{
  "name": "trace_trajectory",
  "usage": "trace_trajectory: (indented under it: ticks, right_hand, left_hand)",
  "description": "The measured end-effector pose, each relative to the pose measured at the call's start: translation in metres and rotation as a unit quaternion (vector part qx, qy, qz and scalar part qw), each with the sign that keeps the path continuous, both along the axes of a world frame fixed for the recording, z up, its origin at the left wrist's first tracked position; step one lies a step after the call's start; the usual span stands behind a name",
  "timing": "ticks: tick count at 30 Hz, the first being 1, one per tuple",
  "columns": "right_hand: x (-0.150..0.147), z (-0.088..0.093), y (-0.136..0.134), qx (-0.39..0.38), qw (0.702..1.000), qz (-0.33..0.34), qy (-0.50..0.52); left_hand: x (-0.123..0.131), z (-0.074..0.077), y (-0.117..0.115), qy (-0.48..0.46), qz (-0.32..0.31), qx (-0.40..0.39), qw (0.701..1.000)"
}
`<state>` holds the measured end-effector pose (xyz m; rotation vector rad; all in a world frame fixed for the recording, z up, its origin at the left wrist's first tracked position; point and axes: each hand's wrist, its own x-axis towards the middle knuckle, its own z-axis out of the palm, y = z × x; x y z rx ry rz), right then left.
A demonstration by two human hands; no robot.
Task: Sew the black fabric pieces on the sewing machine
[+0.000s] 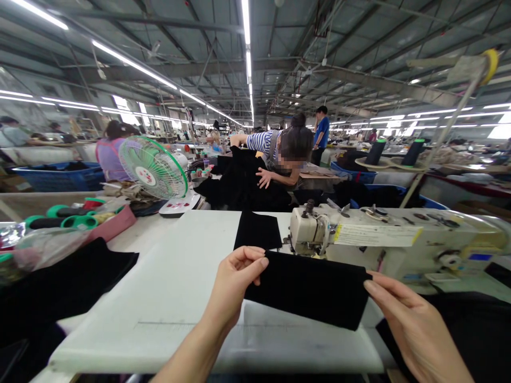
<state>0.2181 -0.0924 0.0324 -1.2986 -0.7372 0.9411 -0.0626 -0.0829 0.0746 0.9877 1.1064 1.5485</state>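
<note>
One black cloth (311, 290) hangs above the white table (179, 276), in front of the sewing machine (371, 234). The left hand (239, 268) pinches its upper left corner; the right hand (405, 306) pinches its upper right corner. Behind the left hand, a second black piece (257, 229) lies on the table. Farther back, a co-worker (275, 143) leans over a black fabric pile (239, 183), right of a fan (154, 167).

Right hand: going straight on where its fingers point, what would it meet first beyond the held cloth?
Past the black cloth, the right hand would probably meet the sewing machine, though depth is unclear.
</note>
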Motion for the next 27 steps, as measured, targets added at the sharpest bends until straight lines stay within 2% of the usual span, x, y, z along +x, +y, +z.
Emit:
trace_trajectory:
  ticks: [8,15,23,27]
  right_hand:
    - [0.0,-0.002,0.001,0.006,1.0,0.006,-0.018]
    - [-0.011,0.018,-0.003,0.085,0.994,0.035,-0.052]
    - [-0.011,0.016,0.003,0.071,0.995,0.067,0.028]
    - [-0.012,0.013,0.007,0.1,0.992,0.067,0.037]
  left_hand:
    - [0.004,-0.004,0.006,0.003,0.021,0.013,1.0]
    - [0.001,-0.004,0.012,0.0,0.077,0.0,0.997]
    - [-0.003,-0.007,0.008,0.017,0.074,-0.023,0.997]
    - [-0.003,-0.011,0.007,0.032,0.064,-0.025,0.997]
